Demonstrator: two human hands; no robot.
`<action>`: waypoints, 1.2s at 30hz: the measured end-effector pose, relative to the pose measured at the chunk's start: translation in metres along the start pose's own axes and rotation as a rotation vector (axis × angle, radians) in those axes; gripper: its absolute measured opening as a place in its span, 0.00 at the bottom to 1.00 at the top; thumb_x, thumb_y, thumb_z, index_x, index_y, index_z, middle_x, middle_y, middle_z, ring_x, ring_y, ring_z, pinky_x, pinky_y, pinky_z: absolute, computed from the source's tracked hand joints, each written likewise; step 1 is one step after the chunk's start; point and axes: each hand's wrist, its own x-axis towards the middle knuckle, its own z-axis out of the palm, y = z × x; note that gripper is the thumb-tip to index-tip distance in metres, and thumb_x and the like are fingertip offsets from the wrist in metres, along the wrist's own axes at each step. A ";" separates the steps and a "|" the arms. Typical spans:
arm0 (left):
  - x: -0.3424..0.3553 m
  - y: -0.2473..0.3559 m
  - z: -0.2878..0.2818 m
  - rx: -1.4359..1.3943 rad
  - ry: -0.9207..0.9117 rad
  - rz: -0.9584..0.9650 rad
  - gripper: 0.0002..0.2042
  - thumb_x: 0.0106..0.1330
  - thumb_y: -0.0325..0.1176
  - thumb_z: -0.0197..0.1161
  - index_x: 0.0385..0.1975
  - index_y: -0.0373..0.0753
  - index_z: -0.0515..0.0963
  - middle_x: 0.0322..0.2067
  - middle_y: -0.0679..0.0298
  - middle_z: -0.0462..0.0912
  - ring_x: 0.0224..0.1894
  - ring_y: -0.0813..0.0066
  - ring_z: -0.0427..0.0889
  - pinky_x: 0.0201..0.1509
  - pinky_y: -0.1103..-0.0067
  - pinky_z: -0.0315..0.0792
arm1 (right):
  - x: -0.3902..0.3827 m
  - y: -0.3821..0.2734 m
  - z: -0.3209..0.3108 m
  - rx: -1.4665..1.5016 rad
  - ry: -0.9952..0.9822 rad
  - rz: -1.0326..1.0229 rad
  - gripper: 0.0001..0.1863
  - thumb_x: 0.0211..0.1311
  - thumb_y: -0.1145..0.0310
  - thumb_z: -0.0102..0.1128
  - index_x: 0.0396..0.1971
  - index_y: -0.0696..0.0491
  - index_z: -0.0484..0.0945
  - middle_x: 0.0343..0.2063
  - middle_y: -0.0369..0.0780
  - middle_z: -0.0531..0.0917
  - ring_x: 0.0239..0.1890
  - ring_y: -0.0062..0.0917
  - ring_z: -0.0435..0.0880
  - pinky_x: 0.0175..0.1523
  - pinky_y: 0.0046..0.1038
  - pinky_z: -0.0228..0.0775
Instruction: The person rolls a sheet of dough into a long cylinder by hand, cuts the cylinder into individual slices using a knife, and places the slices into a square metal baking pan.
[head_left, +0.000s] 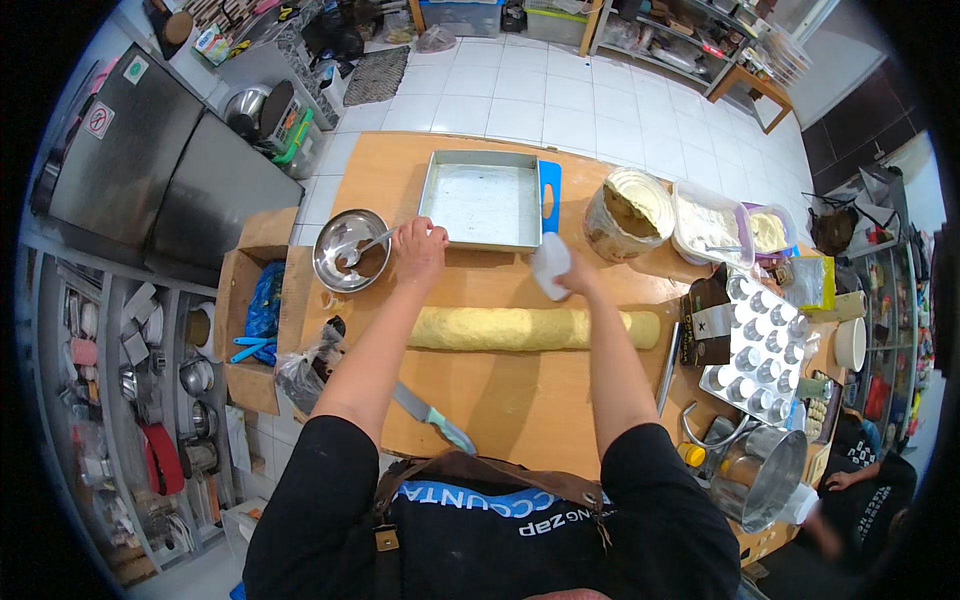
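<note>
the left hand (420, 250) rests with fingers curled at the near rim of the square metal tray (480, 200), beside the spoon (368, 245) in the steel bowl (350, 250); whether it grips anything i cannot tell. the right hand (578, 275) is closed on a small white scraper (550, 265), raised just above the dough. both forearms reach forward over the table (520, 400). the long dough roll (530, 328) lies crosswise between them, looking soft and floppy, best supported from underneath along its length. a knife (435, 418) lies nearer the body.
</note>
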 end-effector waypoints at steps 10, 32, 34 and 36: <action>-0.072 -0.030 -0.013 -0.357 -0.383 0.025 0.31 0.52 0.47 0.71 0.56 0.46 0.70 0.55 0.59 0.70 0.60 0.59 0.67 0.65 0.62 0.60 | -0.071 -0.111 -0.023 -0.107 -0.073 -0.283 0.20 0.54 0.70 0.60 0.49 0.53 0.75 0.38 0.49 0.83 0.43 0.43 0.82 0.46 0.40 0.74; -0.141 -0.057 -0.061 -0.171 -0.386 0.268 0.39 0.44 0.45 0.76 0.59 0.45 0.66 0.47 0.60 0.75 0.54 0.62 0.72 0.57 0.64 0.66 | -0.041 -0.214 0.110 -0.445 -0.012 -0.429 0.12 0.50 0.74 0.59 0.38 0.50 0.79 0.35 0.43 0.84 0.43 0.41 0.82 0.46 0.39 0.74; -0.140 -0.060 -0.059 -0.225 -0.517 0.229 0.40 0.44 0.45 0.76 0.60 0.44 0.65 0.48 0.59 0.75 0.53 0.61 0.72 0.57 0.64 0.66 | -0.037 -0.223 0.132 -0.507 -0.124 -0.292 0.15 0.50 0.73 0.59 0.40 0.50 0.80 0.39 0.44 0.84 0.46 0.41 0.82 0.48 0.40 0.74; -0.144 -0.064 -0.053 -0.281 -0.649 0.188 0.41 0.45 0.46 0.76 0.60 0.43 0.65 0.48 0.58 0.75 0.53 0.60 0.73 0.57 0.63 0.66 | -0.039 -0.219 0.148 -0.561 -0.418 -0.352 0.16 0.50 0.71 0.59 0.43 0.49 0.80 0.42 0.45 0.83 0.48 0.41 0.81 0.49 0.41 0.74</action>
